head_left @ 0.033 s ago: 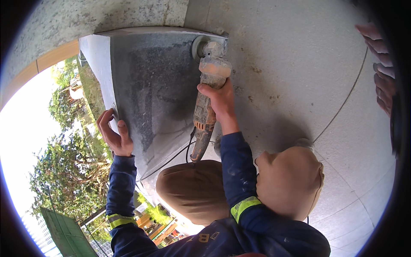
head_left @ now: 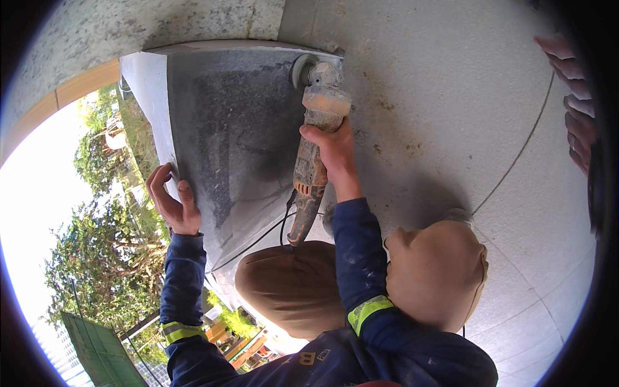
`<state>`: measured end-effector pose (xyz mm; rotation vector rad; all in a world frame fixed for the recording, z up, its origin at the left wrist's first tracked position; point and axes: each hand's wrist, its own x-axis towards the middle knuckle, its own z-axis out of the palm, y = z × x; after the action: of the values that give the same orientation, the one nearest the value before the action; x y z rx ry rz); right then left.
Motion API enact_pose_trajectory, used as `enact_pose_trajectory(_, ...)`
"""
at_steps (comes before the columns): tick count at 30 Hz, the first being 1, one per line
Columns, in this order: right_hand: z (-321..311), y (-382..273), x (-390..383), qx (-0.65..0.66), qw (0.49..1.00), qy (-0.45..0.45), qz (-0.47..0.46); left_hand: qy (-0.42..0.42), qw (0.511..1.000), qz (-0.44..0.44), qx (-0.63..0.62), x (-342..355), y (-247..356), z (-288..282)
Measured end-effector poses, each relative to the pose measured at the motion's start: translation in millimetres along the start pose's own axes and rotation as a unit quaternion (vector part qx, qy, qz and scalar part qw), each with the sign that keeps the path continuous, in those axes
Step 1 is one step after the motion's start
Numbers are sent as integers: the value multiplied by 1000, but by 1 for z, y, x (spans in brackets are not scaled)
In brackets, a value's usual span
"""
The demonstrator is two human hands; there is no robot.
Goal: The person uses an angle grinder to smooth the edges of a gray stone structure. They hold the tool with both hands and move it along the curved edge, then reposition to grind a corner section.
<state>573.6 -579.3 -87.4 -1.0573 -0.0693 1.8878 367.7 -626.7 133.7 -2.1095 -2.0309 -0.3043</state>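
Note:
My right hand (head_left: 333,151) is wrapped around the body of a worn, dusty orange-and-grey angle grinder (head_left: 309,171). The grinder's round disc (head_left: 302,72) sits at the far right corner of a dark grey slab face (head_left: 238,116); whether it spins I cannot tell. A black cord (head_left: 284,222) hangs from the tool near its handle end. My left hand (head_left: 173,203) rests at the slab's left edge, fingers bent and apart on the pale side, thumb by the dark face.
My brown-trousered knees (head_left: 290,284) are close below the grinder. Pale tiled floor (head_left: 445,116) spreads to the right, where another person's hands (head_left: 577,109) show at the rim. A speckled stone surface (head_left: 206,22) lies beyond the slab. Trees (head_left: 106,251) and a green panel (head_left: 103,351) stand left.
The grinder and my right hand have shifted very slightly to the right, and the disc has moved a little with them. My left hand stays in place.

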Motion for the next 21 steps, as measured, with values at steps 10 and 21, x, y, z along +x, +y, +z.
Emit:
enact_pose_trajectory(10, -4, 11, 7, 18, 1000, 25, 2, -1, 1000, 4, 14, 0, 1, -2)
enact_pose_trajectory(21, 0, 14, 14, -38, 997, 46, -52, 2, 1000, 12, 5, 0, -2, 0)
